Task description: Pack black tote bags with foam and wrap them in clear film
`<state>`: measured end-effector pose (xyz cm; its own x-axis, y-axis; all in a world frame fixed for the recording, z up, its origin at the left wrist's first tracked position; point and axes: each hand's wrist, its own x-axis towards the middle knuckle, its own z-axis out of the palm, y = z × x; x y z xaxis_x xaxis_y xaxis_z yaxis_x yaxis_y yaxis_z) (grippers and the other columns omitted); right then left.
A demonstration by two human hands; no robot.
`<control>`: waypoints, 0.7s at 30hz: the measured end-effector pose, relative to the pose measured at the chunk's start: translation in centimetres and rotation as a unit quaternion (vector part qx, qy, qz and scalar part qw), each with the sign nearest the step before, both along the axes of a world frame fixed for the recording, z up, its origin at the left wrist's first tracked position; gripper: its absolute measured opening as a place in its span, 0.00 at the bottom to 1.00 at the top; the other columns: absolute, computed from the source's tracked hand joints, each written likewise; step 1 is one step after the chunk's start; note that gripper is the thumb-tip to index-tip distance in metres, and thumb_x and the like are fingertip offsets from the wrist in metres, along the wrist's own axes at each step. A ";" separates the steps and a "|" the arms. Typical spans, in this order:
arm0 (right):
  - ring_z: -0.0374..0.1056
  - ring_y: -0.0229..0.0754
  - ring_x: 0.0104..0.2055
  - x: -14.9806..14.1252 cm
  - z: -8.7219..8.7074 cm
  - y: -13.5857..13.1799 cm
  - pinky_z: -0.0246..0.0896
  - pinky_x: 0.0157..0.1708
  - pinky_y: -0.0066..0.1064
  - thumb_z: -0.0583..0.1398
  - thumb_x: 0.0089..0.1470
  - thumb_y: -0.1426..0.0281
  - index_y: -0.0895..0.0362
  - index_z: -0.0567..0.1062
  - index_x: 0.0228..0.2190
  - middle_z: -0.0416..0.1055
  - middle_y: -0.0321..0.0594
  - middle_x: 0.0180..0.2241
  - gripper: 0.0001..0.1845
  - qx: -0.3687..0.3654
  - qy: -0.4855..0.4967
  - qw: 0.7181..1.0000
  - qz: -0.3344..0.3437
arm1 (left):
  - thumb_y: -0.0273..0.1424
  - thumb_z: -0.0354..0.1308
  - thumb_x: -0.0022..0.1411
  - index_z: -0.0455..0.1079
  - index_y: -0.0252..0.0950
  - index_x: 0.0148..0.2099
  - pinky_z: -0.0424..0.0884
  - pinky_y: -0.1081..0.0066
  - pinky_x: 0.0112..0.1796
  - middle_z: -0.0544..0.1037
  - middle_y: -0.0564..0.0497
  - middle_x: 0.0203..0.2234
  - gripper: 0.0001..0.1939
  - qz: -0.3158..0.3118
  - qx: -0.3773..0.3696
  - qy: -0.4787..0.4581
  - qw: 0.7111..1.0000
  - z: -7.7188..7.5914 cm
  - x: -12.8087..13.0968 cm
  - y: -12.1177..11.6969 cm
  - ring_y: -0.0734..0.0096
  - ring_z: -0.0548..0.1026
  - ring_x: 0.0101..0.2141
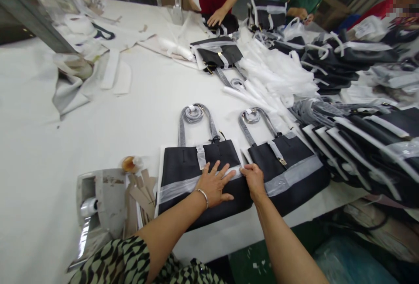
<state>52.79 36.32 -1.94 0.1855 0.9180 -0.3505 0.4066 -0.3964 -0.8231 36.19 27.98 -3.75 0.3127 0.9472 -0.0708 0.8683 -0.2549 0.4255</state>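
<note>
A black handbag lies flat in front of me, with its film-wrapped handles stretched away from me. A strip of clear plastic film runs across its front. My left hand presses on the front with its fingers spread, over part of the strip. At the bag's right edge, my right hand is closed in a pinch at the end of the strip. Close by on the right lies a second black handbag, also with film across it and a gold-coloured clasp. My right hand partly covers its left edge.
A grey tape dispenser stands at left beside brown card strips. Rows of black bags crowd the right, with white plastic wrapping behind. Another bag lies farther back. Co-workers' hands work across the table.
</note>
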 end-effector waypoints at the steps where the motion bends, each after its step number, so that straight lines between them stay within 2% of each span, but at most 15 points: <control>1: 0.62 0.39 0.25 0.0 0.0 -0.1 0.55 0.27 0.30 0.65 0.32 0.64 0.58 0.73 0.27 0.68 0.31 0.20 0.15 -0.001 0.005 1.000 0.000 | 0.63 0.43 0.54 0.37 0.54 0.67 0.39 0.34 0.57 0.47 0.53 0.66 0.44 0.007 0.001 -0.004 1.000 0.0 0.2 0.0 0.42 0.42 0.64; 7: 0.60 0.35 0.21 0.4 0.8 -0.4 0.54 0.23 0.28 0.64 0.36 0.62 0.59 0.73 0.30 0.66 0.31 0.18 0.17 -0.034 0.069 0.997 0.007 | 0.64 0.46 0.50 0.38 0.55 0.67 0.36 0.30 0.56 0.45 0.53 0.67 0.46 0.032 0.003 -0.006 0.999 0.0 1.0 0.1 0.39 0.40 0.64; 11: 0.65 0.37 0.23 1.6 1.7 -1.2 0.61 0.27 0.31 0.61 0.41 0.58 0.59 0.73 0.36 0.71 0.36 0.23 0.21 -0.052 0.119 0.992 -0.006 | 0.64 0.45 0.51 0.39 0.55 0.67 0.37 0.31 0.56 0.46 0.53 0.67 0.45 0.032 0.012 0.002 0.999 0.0 0.9 0.0 0.39 0.40 0.64; 13: 0.68 0.40 0.27 2.2 2.1 -1.8 0.64 0.32 0.34 0.59 0.45 0.58 0.58 0.72 0.37 0.73 0.39 0.26 0.20 -0.022 0.094 0.995 -0.003 | 0.64 0.44 0.51 0.39 0.55 0.67 0.38 0.31 0.56 0.46 0.53 0.66 0.45 0.031 0.019 0.004 0.999 0.0 0.9 0.0 0.40 0.40 0.64; 15: 0.69 0.44 0.34 2.5 2.4 -2.5 0.64 0.39 0.39 0.56 0.50 0.60 0.57 0.73 0.38 0.74 0.42 0.30 0.17 0.070 -0.001 0.996 0.055 | 0.64 0.44 0.51 0.38 0.55 0.67 0.39 0.31 0.56 0.47 0.53 0.66 0.45 0.030 0.022 0.003 0.999 0.0 0.8 0.0 0.40 0.41 0.64; 16: 0.69 0.45 0.37 2.5 2.5 -2.8 0.63 0.43 0.41 0.54 0.53 0.62 0.57 0.74 0.37 0.74 0.43 0.33 0.15 0.130 -0.064 0.984 0.103 | 0.65 0.43 0.51 0.38 0.55 0.66 0.39 0.31 0.56 0.47 0.53 0.66 0.45 0.030 0.022 0.003 0.999 0.0 0.8 -0.1 0.40 0.41 0.64; 18: 0.67 0.47 0.43 2.2 2.4 -3.5 0.60 0.47 0.43 0.50 0.57 0.67 0.57 0.74 0.39 0.74 0.45 0.39 0.15 0.235 -0.177 0.932 0.211 | 0.65 0.44 0.51 0.37 0.55 0.66 0.39 0.31 0.56 0.46 0.54 0.66 0.45 0.030 0.019 0.005 0.999 0.0 0.9 0.0 0.40 0.40 0.64; 21: 0.64 0.50 0.47 1.3 1.6 -4.7 0.59 0.48 0.45 0.49 0.56 0.75 0.59 0.72 0.46 0.72 0.48 0.46 0.19 0.291 -0.308 0.848 0.318 | 0.65 0.45 0.50 0.36 0.55 0.67 0.38 0.31 0.56 0.46 0.53 0.67 0.47 0.029 0.013 0.013 0.999 0.0 0.9 0.0 0.40 0.40 0.64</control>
